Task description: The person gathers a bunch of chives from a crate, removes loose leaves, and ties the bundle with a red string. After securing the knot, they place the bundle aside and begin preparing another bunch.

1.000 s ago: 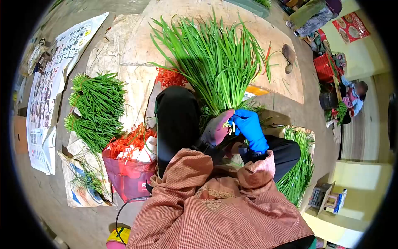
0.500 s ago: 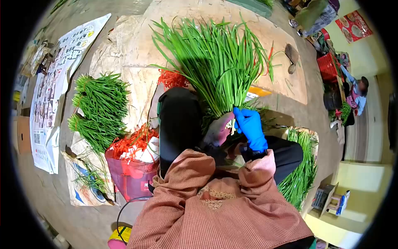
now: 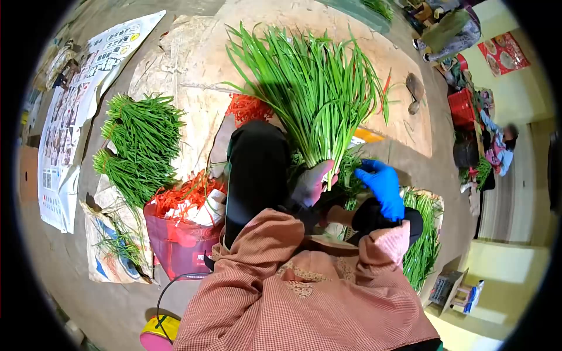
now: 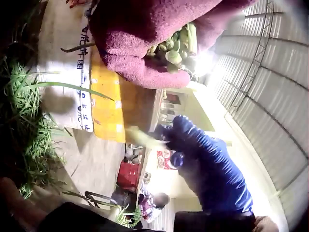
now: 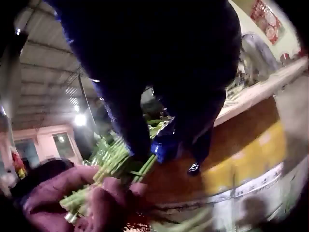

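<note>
In the head view my left hand [image 3: 315, 182], in a pinkish-purple glove, grips a large bunch of garlic chives [image 3: 319, 105] near its pale cut ends. The long green leaves fan out away from me over a board [image 3: 202, 64]. To the right, apart from the bunch, is my blue-gloved right hand [image 3: 380, 184]. Its fingers pinch a blurred pale stem piece [image 4: 145, 139] in the left wrist view. Stalk ends [image 5: 79, 205] poke out of the purple glove in the right wrist view, where my dark right fingers overlap the stalks.
Tied bundles of chives [image 3: 140, 140] lie at left, beside a red bag [image 3: 184, 245] holding red strips [image 3: 187, 196]. More chives [image 3: 420, 240] lie by my right knee. A dark scoop-shaped tool [image 3: 414, 93] rests on the board. Another person [image 3: 500, 146] is at far right.
My right hand has pulled away from the stalk ends, moving right and slightly down. My left hand keeps its grip on the bunch.
</note>
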A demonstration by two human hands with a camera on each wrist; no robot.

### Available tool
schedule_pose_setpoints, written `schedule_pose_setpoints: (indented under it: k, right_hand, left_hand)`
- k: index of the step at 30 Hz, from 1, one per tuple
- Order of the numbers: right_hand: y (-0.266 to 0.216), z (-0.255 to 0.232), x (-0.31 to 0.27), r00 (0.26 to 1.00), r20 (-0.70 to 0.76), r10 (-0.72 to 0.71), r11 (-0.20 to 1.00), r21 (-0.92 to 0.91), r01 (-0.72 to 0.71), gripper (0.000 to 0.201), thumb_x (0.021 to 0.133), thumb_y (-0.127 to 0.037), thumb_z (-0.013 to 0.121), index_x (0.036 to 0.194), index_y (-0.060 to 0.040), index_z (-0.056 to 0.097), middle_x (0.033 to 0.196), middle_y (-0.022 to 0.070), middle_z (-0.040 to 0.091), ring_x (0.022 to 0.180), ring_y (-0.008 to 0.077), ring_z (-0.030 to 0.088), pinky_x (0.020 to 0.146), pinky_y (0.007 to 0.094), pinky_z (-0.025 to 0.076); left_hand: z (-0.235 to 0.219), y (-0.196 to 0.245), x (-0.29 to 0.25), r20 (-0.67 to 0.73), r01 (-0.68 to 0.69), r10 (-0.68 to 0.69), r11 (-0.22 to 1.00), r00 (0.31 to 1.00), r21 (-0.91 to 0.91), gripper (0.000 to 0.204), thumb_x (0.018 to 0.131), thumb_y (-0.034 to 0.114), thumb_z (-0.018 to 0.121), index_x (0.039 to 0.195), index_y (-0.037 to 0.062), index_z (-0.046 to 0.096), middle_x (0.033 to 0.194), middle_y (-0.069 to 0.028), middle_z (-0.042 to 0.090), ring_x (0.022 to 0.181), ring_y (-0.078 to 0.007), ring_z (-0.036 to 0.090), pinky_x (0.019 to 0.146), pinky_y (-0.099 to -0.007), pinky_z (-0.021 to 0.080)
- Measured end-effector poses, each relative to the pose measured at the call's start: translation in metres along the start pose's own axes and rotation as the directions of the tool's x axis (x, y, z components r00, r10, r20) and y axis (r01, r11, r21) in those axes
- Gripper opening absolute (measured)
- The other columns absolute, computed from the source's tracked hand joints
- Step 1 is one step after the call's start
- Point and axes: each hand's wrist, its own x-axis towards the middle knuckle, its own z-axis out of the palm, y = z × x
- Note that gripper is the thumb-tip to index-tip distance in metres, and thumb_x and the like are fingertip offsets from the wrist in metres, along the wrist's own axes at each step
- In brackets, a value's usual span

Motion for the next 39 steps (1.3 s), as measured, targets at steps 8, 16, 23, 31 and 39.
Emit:
schedule_pose_setpoints:
  k: [8, 16, 23, 31, 39]
  right_hand:
    - [-0.079, 0.064, 0.036, 0.963, -0.046, -0.266, 0.96, -0.105, 0.26, 0.019, 0.072, -0.016, 0.071, 0.077, -0.0002, 0.062, 0.063, 0.0048, 0.06, 0.057, 0.0096, 0.055, 0.054, 0.0255, 0.045]
    - [-0.077, 0.032, 0.02, 0.999, -0.018, -0.051, 0.889, 0.455, 0.054, 0.009, 0.075, -0.009, 0.065, 0.075, -0.0007, 0.062, 0.06, -0.001, 0.058, 0.052, 0.0084, 0.053, 0.05, 0.0239, 0.043]
    - [-0.079, 0.06, 0.035, 0.954, -0.011, -0.301, 0.944, -0.15, 0.296, 0.015, 0.075, -0.014, 0.069, 0.076, -0.0011, 0.062, 0.06, 0.0054, 0.059, 0.055, 0.0103, 0.056, 0.051, 0.024, 0.044]
    - [-0.073, 0.049, 0.019, 0.99, -0.1, -0.098, 0.847, 0.514, 0.136, 0.015, 0.078, -0.013, 0.067, 0.07, -0.0032, 0.059, 0.057, -0.0006, 0.056, 0.045, 0.0039, 0.045, 0.041, 0.0186, 0.033]
    - [-0.091, 0.005, -0.025, 0.959, -0.284, 0.006, 0.637, 0.74, 0.216, 0.006, 0.076, -0.006, 0.063, 0.074, -0.0012, 0.06, 0.061, 0.0016, 0.054, 0.045, 0.0061, 0.046, 0.04, 0.0188, 0.032]
  left_hand:
    - [0.0, -0.006, 0.007, -0.002, -0.065, 0.065, 0.997, 0.998, -0.03, 0.02, 0.084, 0.017, 0.057, 0.098, 0.0028, 0.06, 0.089, -0.0041, 0.06, 0.081, -0.0124, 0.059, 0.071, -0.0299, 0.052]
    - [0.012, 0.001, 0.002, -0.105, 0.033, -0.042, 0.996, 0.994, -0.084, 0.025, 0.085, 0.021, 0.058, 0.103, 0.0053, 0.057, 0.093, -0.0042, 0.06, 0.086, -0.016, 0.058, 0.077, -0.0317, 0.049]
    - [-0.003, -0.008, 0.005, -0.029, 0.038, -0.039, 0.998, 0.999, -0.04, 0.025, 0.087, 0.021, 0.054, 0.104, 0.0022, 0.056, 0.103, -0.0056, 0.057, 0.095, -0.0167, 0.055, 0.088, -0.0375, 0.044]
    - [0.0, -0.001, 0.005, 0.182, 0.163, -0.095, 0.896, 0.979, -0.414, 0.048, 0.082, 0.01, 0.06, 0.126, 0.0029, 0.041, 0.107, -0.0097, 0.053, 0.092, -0.0198, 0.056, 0.078, -0.036, 0.051]
    - [0.006, 0.01, 0.0, 0.198, -0.034, 0.068, 0.984, 0.978, -0.173, 0.039, 0.088, 0.039, 0.048, 0.113, 0.0084, 0.051, 0.1, -0.0054, 0.058, 0.09, -0.017, 0.056, 0.08, -0.0355, 0.044]
